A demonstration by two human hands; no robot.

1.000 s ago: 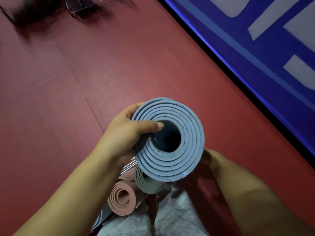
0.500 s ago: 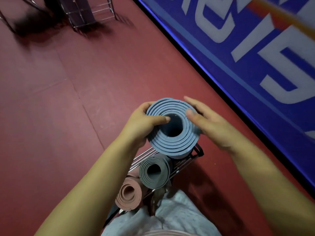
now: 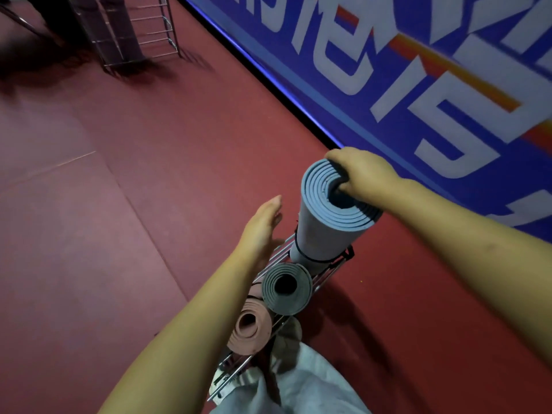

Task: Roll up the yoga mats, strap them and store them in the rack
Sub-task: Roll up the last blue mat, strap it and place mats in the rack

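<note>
The rolled blue mat (image 3: 324, 222), soft, light and springy by its look, is gripped at its top rim by the right hand (image 3: 366, 174), standing in the rack (image 3: 334, 265) below, while the left hand (image 3: 263, 228) is held relaxed beside it.

bare forearms (image 3: 191, 333), light grey garment (image 3: 301, 389)

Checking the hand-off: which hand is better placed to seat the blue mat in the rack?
The right hand: it grips the blue mat at its top end, above the rack. The left hand hangs open beside it.
</note>
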